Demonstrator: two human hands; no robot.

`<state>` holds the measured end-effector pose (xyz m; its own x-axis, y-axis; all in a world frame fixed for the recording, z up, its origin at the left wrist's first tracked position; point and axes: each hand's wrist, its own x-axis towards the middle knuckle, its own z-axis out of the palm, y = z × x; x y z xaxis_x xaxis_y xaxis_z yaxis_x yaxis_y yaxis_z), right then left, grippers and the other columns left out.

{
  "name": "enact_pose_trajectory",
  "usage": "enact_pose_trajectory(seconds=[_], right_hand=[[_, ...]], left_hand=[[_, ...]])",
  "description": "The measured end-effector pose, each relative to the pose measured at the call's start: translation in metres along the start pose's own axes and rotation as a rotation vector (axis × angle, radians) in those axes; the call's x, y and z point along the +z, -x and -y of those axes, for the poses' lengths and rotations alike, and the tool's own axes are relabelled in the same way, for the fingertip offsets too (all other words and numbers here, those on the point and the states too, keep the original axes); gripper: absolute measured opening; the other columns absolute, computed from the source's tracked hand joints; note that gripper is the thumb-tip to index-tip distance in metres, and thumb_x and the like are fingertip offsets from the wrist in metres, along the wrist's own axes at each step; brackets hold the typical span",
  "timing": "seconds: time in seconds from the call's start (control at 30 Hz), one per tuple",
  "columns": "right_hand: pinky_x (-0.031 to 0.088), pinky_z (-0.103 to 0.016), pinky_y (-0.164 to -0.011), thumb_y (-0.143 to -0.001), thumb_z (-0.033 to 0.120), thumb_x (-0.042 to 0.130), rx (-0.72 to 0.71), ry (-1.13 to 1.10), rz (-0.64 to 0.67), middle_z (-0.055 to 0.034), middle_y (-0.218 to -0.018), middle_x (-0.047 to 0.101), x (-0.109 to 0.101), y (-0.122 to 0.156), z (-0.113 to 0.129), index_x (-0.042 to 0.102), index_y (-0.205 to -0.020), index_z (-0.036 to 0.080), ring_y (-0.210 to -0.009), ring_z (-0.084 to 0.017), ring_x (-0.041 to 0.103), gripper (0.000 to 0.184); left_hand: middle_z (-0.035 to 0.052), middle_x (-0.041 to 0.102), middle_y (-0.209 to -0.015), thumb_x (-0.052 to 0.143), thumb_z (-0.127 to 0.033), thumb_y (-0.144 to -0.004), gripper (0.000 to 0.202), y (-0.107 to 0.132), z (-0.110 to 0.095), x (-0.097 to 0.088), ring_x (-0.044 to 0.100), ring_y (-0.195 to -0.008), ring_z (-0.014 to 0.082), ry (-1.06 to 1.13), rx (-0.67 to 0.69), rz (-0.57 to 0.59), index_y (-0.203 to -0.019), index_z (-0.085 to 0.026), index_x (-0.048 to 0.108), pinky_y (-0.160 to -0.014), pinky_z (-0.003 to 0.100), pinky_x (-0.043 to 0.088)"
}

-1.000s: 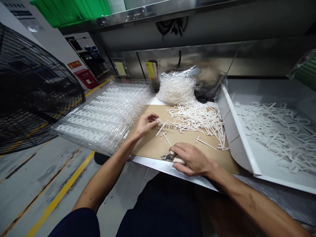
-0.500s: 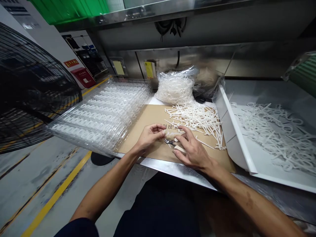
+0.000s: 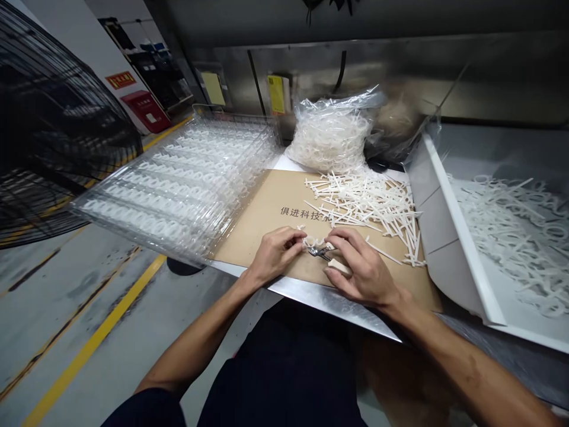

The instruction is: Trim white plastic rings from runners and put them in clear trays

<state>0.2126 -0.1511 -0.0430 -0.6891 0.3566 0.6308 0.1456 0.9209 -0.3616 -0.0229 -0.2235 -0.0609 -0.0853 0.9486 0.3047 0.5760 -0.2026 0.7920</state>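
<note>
My left hand (image 3: 276,251) pinches a small white plastic part (image 3: 311,241) over the brown cardboard sheet (image 3: 267,219). My right hand (image 3: 361,268) is closed on small cutting pliers (image 3: 320,253) with pale handles, the metal jaws meeting the part between both hands. A pile of white T-shaped plastic sticks (image 3: 368,204) lies just beyond my hands on the cardboard.
A stack of clear plastic trays (image 3: 178,184) lies to the left, overhanging the table edge. A clear bag of white parts (image 3: 331,136) stands at the back. A white bin (image 3: 448,237) with more white parts sits at the right. A black fan grille (image 3: 53,136) is far left.
My left hand drew back toward me with the part. My right hand lifted the pliers off the cardboard and brought them to the part. The view tilted down.
</note>
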Motion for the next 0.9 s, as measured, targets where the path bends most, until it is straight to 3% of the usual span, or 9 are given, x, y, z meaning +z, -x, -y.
enact_pose_trajectory(seconds=[0.13, 0.33, 0.6, 0.8, 0.9], right_hand=[[0.063, -0.048, -0.090, -0.097, 0.027, 0.061, 0.045, -0.097, -0.029, -0.0175, -0.120, 0.059, -0.005, -0.001, 0.000, 0.055, -0.132, 0.020, -0.112, -0.033, 0.066, 0.036], [0.061, -0.047, -0.089, -0.098, 0.024, 0.059, 0.096, -0.171, -0.017, -0.0180, -0.120, 0.063, -0.007, 0.001, -0.003, 0.059, -0.130, 0.019, -0.111, -0.032, 0.067, 0.032], [0.054, -0.045, -0.088, -0.100, 0.026, 0.056, 0.198, -0.336, -0.062, -0.0124, -0.100, 0.068, -0.012, -0.002, 0.001, 0.066, -0.122, 0.016, -0.101, -0.030, 0.065, 0.026], [0.050, -0.049, -0.097, -0.106, 0.041, 0.051, 0.272, -0.439, -0.085, -0.0109, -0.101, 0.069, -0.014, 0.001, 0.004, 0.069, -0.125, 0.019, -0.106, -0.031, 0.064, 0.033], [0.051, -0.051, -0.099, -0.106, 0.052, 0.051, 0.320, -0.501, -0.101, -0.0136, -0.121, 0.064, -0.014, 0.002, 0.006, 0.069, -0.129, 0.022, -0.114, -0.033, 0.063, 0.042]], left_hand=[[0.0038, 0.071, -0.089, 0.070, -0.024, -0.095, 0.010, 0.002, 0.001, 0.001, 0.067, -0.082, 0.0179, -0.071, 0.058, 0.004, -0.104, -0.022, 0.073, -0.078, 0.032, 0.054], [0.0056, 0.069, -0.100, 0.070, -0.021, -0.096, 0.031, 0.005, 0.006, 0.006, 0.068, -0.091, 0.0183, -0.131, 0.166, 0.060, -0.126, -0.021, 0.065, -0.086, 0.032, 0.056], [0.0073, 0.066, -0.107, 0.066, -0.019, -0.099, 0.024, 0.009, 0.004, 0.010, 0.068, -0.097, 0.0189, -0.271, 0.213, 0.030, -0.124, -0.018, 0.065, -0.088, 0.032, 0.057], [0.0087, 0.068, -0.106, 0.065, -0.022, -0.100, 0.021, 0.011, 0.002, 0.012, 0.068, -0.096, 0.0198, -0.334, 0.248, -0.021, -0.121, -0.016, 0.066, -0.087, 0.034, 0.058], [0.0076, 0.069, -0.100, 0.064, -0.021, -0.101, 0.020, 0.010, 0.002, 0.013, 0.067, -0.090, 0.0172, -0.323, 0.260, -0.095, -0.119, -0.014, 0.068, -0.083, 0.031, 0.057]])
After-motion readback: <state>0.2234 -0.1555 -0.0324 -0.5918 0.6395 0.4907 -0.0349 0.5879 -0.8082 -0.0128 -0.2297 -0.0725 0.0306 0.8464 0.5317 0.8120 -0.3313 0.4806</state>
